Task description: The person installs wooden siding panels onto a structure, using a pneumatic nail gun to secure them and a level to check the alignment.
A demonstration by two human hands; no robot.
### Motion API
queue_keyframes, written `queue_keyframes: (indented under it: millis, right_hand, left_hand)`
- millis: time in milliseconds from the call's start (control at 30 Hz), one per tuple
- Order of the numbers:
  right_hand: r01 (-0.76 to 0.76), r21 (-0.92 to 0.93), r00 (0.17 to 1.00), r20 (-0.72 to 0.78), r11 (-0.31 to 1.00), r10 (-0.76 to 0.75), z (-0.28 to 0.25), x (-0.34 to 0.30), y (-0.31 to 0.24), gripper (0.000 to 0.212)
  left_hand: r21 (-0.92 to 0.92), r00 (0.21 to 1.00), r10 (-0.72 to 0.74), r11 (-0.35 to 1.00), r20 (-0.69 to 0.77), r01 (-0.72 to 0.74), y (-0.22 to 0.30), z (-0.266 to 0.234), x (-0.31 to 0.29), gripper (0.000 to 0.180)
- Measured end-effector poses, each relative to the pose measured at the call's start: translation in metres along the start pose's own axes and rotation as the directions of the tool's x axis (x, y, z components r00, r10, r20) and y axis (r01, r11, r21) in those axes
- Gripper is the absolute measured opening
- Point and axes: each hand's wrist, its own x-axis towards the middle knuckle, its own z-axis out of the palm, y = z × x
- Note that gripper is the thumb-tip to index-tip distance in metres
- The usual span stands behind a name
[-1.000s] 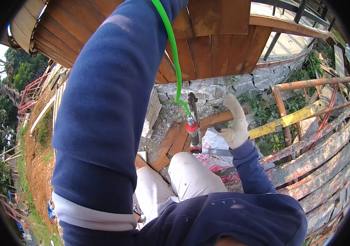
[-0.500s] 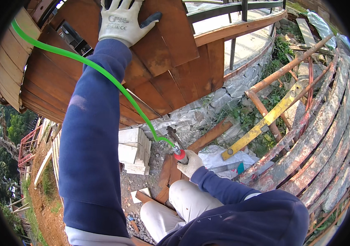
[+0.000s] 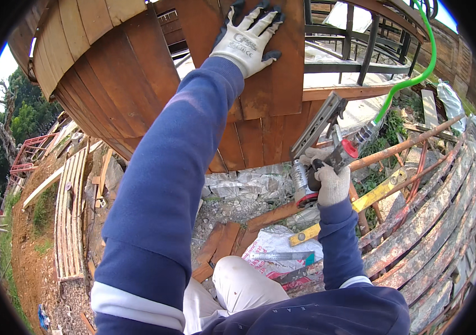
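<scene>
My gloved left hand (image 3: 249, 47) lies with spread fingers on a brown wooden board (image 3: 285, 86), high in the view. This board overlaps the curved wall of brown wooden boards (image 3: 137, 72) behind it. To the right, my gloved right hand (image 3: 334, 185) is closed round the handle of a pneumatic nail gun (image 3: 300, 181). The gun's long metal magazine (image 3: 317, 127) points up toward the board's lower right corner, apart from it as far as I can tell. A green air hose (image 3: 411, 81) runs from the red-ended handle to the upper right.
A black metal railing (image 3: 363, 53) curves beyond the board. On the right are rusty pipes (image 3: 405, 143), a yellow spirit level (image 3: 374, 196) and weathered slats (image 3: 416, 223). Brown offcuts (image 3: 224, 243) and a white sack (image 3: 266, 245) lie below. Pale slats (image 3: 70, 218) rest at left.
My right hand has raised the nail gun from low near my knees to beside the board. The hose has swung from across my left arm to the upper right. My left hand stays on the board.
</scene>
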Motion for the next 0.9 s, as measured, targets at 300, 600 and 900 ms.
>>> queue_keyframes:
  millis: [300,600,900]
  right_hand:
    - [0.128,0.085,0.989,0.063,0.988,-0.133,0.010,0.087,-0.054,0.024]
    - [0.154,0.030,0.985,0.073,0.988,-0.156,0.013,0.094,-0.056,0.027]
    - [0.182,0.030,0.980,0.073,0.983,-0.183,0.024,0.084,-0.057,0.024]
  left_hand:
    - [0.364,0.952,-0.188,0.927,0.240,0.091,0.024,-0.018,0.007,0.073]
    - [0.378,0.955,-0.193,0.921,0.227,0.096,0.024,-0.016,0.004,0.070]
    - [0.349,0.955,-0.191,0.931,0.228,0.103,0.020,-0.014,0.005,0.070]
